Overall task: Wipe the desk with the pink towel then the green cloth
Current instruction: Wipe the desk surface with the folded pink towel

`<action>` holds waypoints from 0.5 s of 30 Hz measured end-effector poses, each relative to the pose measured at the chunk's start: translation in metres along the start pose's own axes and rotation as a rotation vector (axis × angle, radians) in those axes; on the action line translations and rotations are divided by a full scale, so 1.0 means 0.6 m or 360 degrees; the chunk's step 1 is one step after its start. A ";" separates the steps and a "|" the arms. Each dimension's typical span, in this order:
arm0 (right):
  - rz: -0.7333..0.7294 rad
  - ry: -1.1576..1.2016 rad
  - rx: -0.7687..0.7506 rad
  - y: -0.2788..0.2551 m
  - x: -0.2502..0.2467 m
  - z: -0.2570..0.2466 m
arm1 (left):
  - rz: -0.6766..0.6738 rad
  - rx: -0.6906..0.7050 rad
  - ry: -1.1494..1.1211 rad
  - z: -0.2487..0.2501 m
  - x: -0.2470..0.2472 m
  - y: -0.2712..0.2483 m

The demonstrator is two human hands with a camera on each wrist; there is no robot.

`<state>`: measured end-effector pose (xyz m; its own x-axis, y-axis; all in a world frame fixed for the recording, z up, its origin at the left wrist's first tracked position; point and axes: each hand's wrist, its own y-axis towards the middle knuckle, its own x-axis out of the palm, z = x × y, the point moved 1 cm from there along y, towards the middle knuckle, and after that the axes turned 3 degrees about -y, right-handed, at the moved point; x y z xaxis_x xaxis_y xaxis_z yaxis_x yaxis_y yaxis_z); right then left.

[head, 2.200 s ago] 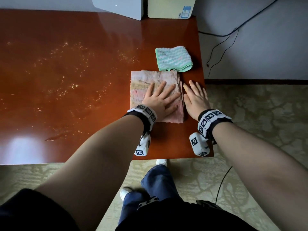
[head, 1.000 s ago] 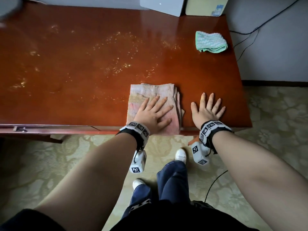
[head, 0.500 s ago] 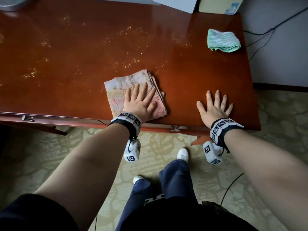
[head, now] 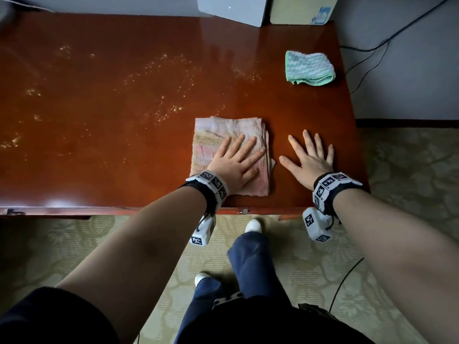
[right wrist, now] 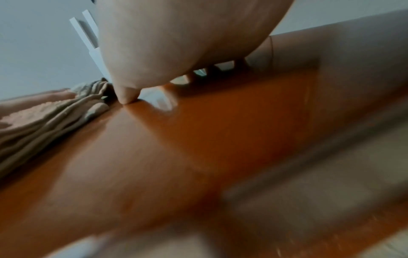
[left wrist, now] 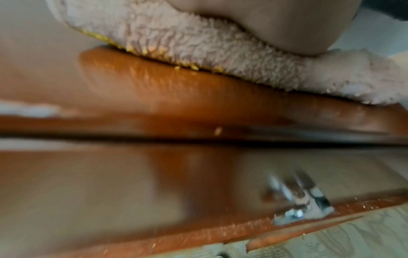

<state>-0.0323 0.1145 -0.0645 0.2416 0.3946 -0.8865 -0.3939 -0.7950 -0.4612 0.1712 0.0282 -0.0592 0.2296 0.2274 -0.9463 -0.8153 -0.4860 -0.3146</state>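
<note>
The pink towel (head: 229,147), folded into a rough square, lies flat on the desk (head: 111,100) close to the near edge and right of the middle. My left hand (head: 236,165) lies palm down on its near right part, fingers straight and spread, pressing it against the wood. My right hand (head: 309,158) lies flat on bare desk just beside the towel's right edge, fingers splayed, holding nothing and not touching the cloth. Pale crumbs (head: 164,105) are scattered across the glossy red-brown top beyond the towel and off to the left. The green cloth (head: 309,68) sits folded near the far right corner, well apart from both hands. Cables (head: 367,60) trail on the floor beyond the desk's right side.
</note>
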 end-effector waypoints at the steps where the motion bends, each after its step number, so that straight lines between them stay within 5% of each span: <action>1: 0.0004 -0.0002 -0.0011 0.012 -0.006 0.005 | -0.0020 0.0032 0.0006 0.000 -0.005 0.013; 15: 0.0196 0.0061 -0.0223 0.159 -0.078 0.038 | -0.0091 -0.0021 -0.0039 -0.042 -0.087 0.210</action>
<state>-0.1016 0.0308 -0.0679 0.2335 0.2746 -0.9328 -0.2962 -0.8936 -0.3372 0.0701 -0.0664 -0.0511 0.2626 0.2758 -0.9246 -0.7939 -0.4828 -0.3695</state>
